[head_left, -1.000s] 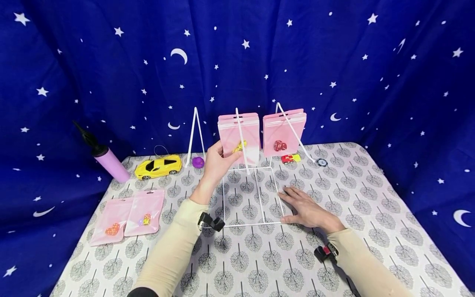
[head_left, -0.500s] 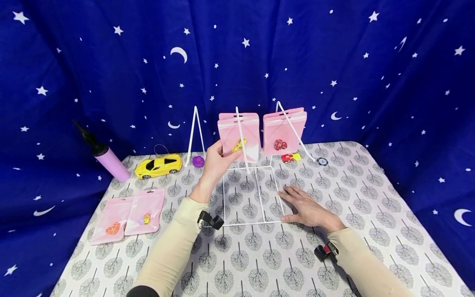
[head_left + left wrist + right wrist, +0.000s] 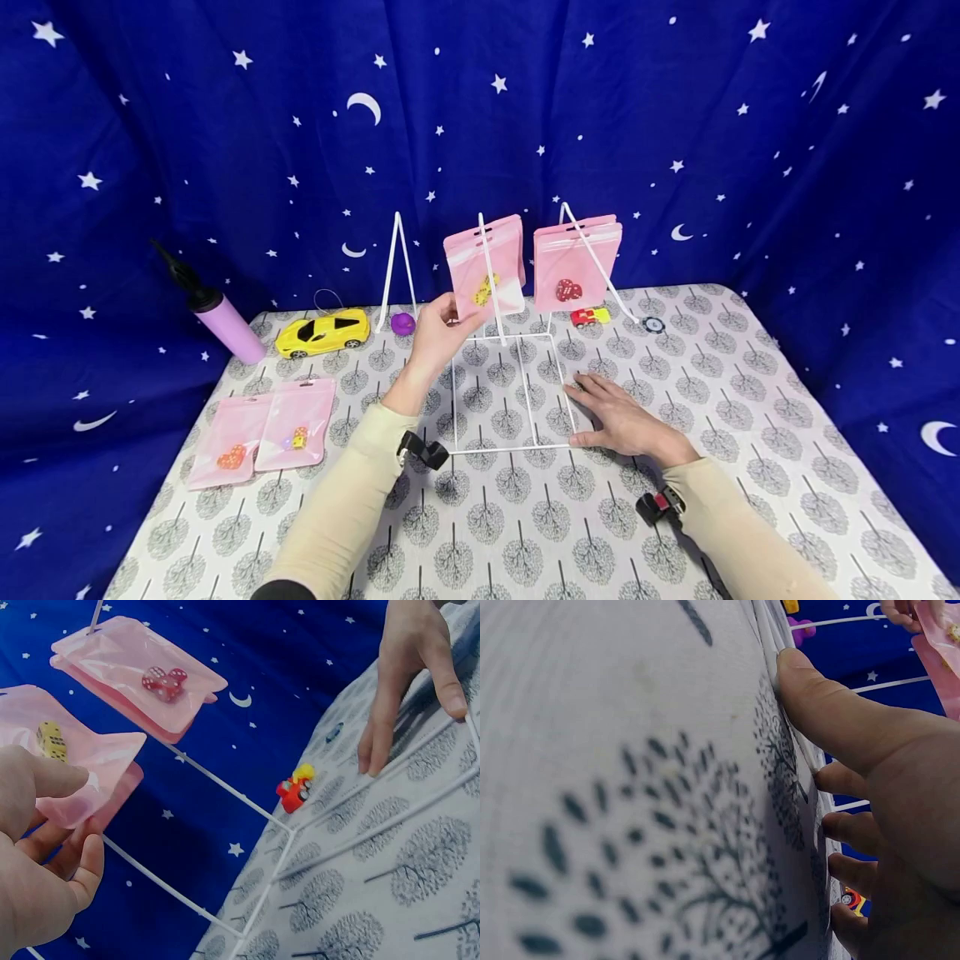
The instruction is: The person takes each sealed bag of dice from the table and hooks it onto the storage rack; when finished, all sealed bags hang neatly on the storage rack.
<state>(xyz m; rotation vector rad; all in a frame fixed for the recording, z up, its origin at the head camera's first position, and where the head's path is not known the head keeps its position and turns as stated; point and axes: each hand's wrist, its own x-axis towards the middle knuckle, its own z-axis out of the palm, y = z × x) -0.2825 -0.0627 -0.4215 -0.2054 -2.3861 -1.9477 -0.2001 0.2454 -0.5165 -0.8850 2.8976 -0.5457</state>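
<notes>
In the head view my left hand (image 3: 438,337) pinches the lower left corner of a pink zip bag (image 3: 507,250) with yellow dice (image 3: 484,289) inside. This bag hangs tilted on the middle prong of a white wire rack (image 3: 510,450), with another pink bag right behind it. From the left wrist view, thumb and fingers close on its bottom edge. My right hand (image 3: 618,417) rests on the table with its fingers spread, thumb and fingertips at the rack's right base rail. On the right prong hang pink bags (image 3: 555,260), the front one with red dice (image 3: 568,290).
Two pink zip bags (image 3: 300,404) with dice lie on the table at the left. Behind them are a yellow toy car (image 3: 322,333) and a purple hand pump (image 3: 231,331). A purple toy (image 3: 402,324), a small red toy car (image 3: 585,317) and a dark chip (image 3: 654,325) lie near the back.
The bag with yellow dice has tilted, its right side rising, while my left hand keeps hold of its lower corner. My right hand stays by the base rail.
</notes>
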